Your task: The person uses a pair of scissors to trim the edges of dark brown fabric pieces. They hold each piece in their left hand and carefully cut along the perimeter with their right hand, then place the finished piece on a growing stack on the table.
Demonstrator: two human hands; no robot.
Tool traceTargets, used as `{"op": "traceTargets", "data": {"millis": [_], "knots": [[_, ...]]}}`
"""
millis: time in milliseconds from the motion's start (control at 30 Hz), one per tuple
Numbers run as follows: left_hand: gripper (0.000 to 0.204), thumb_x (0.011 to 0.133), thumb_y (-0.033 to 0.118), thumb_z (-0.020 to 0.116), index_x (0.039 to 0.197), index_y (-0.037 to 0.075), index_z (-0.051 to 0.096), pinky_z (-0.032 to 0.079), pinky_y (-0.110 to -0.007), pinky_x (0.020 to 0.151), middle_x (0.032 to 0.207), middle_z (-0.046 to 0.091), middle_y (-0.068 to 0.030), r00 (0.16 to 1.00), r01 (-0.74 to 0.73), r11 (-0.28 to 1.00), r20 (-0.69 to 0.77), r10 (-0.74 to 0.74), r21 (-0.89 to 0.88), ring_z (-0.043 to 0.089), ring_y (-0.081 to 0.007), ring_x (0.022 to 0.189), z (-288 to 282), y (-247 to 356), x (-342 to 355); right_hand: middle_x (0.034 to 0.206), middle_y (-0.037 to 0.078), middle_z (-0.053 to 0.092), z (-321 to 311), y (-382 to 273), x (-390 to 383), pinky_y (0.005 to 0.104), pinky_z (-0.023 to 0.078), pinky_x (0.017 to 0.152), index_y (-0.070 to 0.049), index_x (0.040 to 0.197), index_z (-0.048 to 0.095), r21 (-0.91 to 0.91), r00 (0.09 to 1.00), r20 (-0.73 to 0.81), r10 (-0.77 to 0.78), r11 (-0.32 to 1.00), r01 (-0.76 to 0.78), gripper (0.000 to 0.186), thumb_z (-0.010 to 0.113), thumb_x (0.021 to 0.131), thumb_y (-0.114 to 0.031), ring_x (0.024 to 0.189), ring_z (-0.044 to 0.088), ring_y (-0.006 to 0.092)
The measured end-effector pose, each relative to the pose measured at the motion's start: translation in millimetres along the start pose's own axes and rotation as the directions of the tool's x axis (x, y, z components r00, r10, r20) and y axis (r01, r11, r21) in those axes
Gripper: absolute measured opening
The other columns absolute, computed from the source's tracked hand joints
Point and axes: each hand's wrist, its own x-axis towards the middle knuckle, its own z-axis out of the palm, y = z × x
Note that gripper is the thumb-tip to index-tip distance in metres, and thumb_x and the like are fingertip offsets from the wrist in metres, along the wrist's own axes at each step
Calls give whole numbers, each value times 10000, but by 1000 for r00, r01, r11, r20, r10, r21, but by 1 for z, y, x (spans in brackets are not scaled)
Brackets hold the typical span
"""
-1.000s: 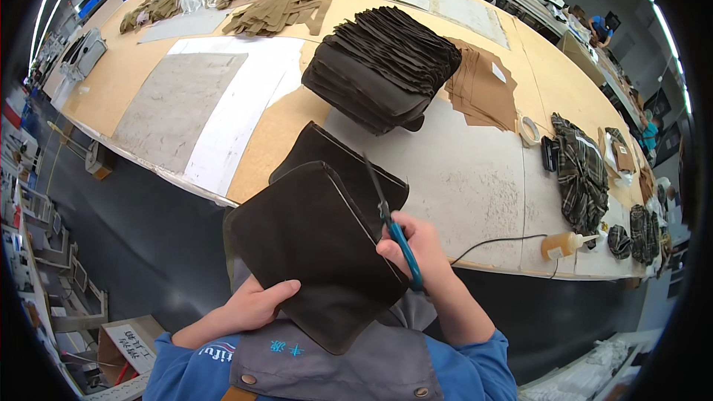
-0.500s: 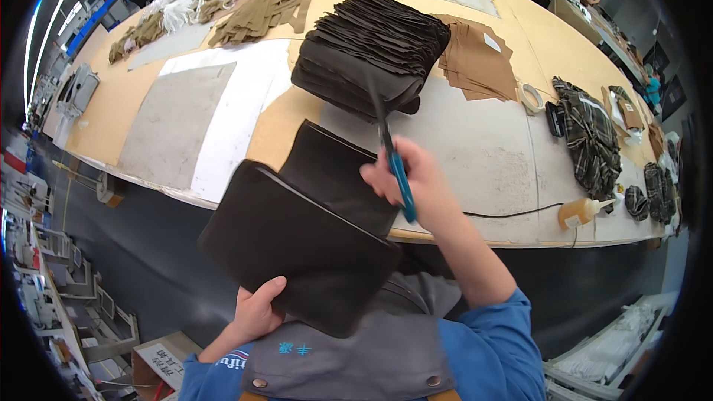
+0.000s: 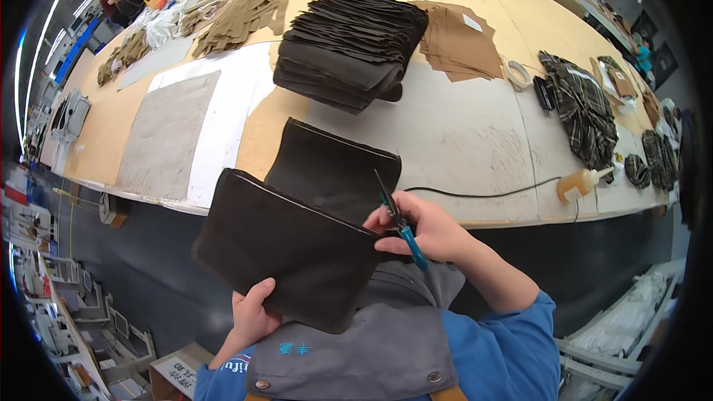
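The person's left hand (image 3: 256, 314) is closed on the near left edge of a dark panel (image 3: 286, 252), thumb on top; the panel slants up in front of the apron (image 3: 356, 353). The right hand (image 3: 431, 230) is wrapped around 1 pair of teal-handled scissors (image 3: 411, 243), its fingertips at the panel's right corner; whether they pinch it cannot be told. Just beyond, a 2nd dark piece (image 3: 327, 163) lies at the near edge of the table (image 3: 260, 141). Farther off stands a dark stack (image 3: 349, 44), with brown sheets (image 3: 460, 44) to its right. An amber bottle (image 3: 579, 184) lies at the near right.
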Motion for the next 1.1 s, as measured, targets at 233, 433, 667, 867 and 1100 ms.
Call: {"op": "traceTargets", "data": {"millis": [233, 433, 667, 867, 1100], "knots": [[485, 835, -33, 457, 1316, -26, 388, 473, -470, 974, 1270, 501, -219, 993, -107, 994, -43, 108, 36, 543, -354, 1154, 1, 9, -14, 828, 11, 591, 22, -17, 17, 255, 476, 729, -72, 872, 531, 356, 984, 16, 177, 919, -172, 187, 709, 821, -93, 788, 574, 91], [493, 821, -26, 458, 1310, -35, 394, 471, -475, 976, 1270, 504, -217, 982, -154, 987, -107, 158, 49, 540, -359, 1159, -11, 19, -28, 801, 6, 578, 38, -21, 27, 238, 474, 709, -66, 862, 534, 417, 985, 99, 143, 893, -171, 180, 708, 832, -100, 759, 571, 88], [475, 815, 6, 444, 1278, -93, 408, 492, -478, 954, 1238, 536, -243, 987, -85, 989, -128, 101, 124, 575, -370, 1116, -14, 25, -39, 742, -13, 554, 14, -14, -2, 240, 443, 647, -39, 877, 553, -95, 940, 235, 247, 968, -230, 306, 766, 803, -246, 709, 532, 64], [455, 833, -31, 452, 1285, -54, 416, 476, -466, 965, 1248, 527, -223, 993, 64, 997, -104, -60, 32, 559, -354, 1136, -17, 27, -34, 805, 115, 550, -10, -16, -29, 364, 460, 718, -3, 909, 557, -539, 970, 199, 137, 842, -8, 676, 670, 742, -648, 793, 562, 272], [446, 835, -39, 468, 1279, -50, 420, 473, -461, 969, 1246, 531, -215, 992, 108, 994, -72, -106, 28, 562, -340, 1136, -16, 27, -26, 766, 129, 541, -12, -5, -28, 376, 457, 685, -14, 881, 558, -580, 941, 316, 122, 809, 90, 665, 671, 731, -652, 749, 557, 297]]}}
